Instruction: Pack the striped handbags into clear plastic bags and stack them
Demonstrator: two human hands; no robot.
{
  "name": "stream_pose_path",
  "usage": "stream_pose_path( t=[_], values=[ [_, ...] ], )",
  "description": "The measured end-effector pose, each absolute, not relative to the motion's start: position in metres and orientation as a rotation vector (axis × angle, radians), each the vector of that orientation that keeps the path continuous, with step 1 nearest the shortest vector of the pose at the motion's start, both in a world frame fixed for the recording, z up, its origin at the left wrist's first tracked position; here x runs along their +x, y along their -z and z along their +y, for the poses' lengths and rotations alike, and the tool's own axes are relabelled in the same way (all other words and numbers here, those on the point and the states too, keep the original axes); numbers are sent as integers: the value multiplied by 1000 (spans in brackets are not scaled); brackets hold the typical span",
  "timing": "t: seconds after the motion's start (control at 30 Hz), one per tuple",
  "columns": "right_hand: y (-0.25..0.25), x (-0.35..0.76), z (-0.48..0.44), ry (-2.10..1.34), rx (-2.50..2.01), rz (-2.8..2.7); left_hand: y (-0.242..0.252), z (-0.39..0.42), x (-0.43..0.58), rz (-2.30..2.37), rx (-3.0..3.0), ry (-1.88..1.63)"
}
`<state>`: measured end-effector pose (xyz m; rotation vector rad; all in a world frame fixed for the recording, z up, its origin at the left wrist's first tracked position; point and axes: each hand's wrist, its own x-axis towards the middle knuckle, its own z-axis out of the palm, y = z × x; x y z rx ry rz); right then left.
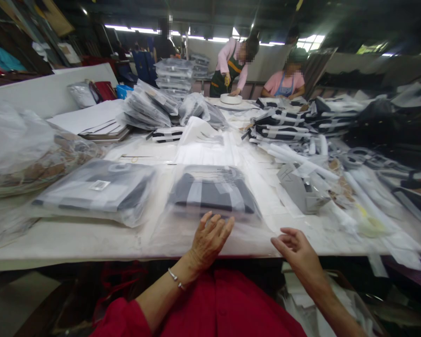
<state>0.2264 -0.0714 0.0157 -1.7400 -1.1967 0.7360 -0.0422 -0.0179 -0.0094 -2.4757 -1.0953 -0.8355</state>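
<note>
A dark folded item with pale straps lies in a clear plastic bag (214,194) on the table in front of me. My left hand (212,236) rests on the bag's near flap, fingers extended and slightly spread, below the dark bundle. At the bag's lower right corner is my right hand (296,248), its fingers loosely curved and the thumb apart, with nothing visible in it. Whether its fingertips touch the plastic I cannot tell. To the left sits another bagged item (101,187) bearing a white barcode label (99,186).
White sheets (205,140) lie beyond the bag. A grey box-like stand (301,189) is at right, near loose white strips and stacked black-and-white goods (284,126). Bagged stacks (175,77) rise at the back. Two people (231,65) work across the table.
</note>
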Motion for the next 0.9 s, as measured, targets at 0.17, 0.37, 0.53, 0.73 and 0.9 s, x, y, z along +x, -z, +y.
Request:
stream_pose_path(
  t=[0.17,0.37,0.53,0.73,0.9],
  values=[
    [-37,187,-60,157,-1441,-2146,-3,-11,-38,-1088,-2530,852],
    [-33,163,-23,241,-1384,-2402,-18,-10,-41,-1133,-2594,667],
    [-8,200,-34,297,-1250,-2390,-20,-11,-81,-1238,-2502,584],
    [15,226,-32,75,-1037,-2187,-21,-17,-88,-1213,-2618,770],
    [4,228,-19,-234,-1096,-1925,-11,-22,-74,-1222,-2649,656]
  ],
)
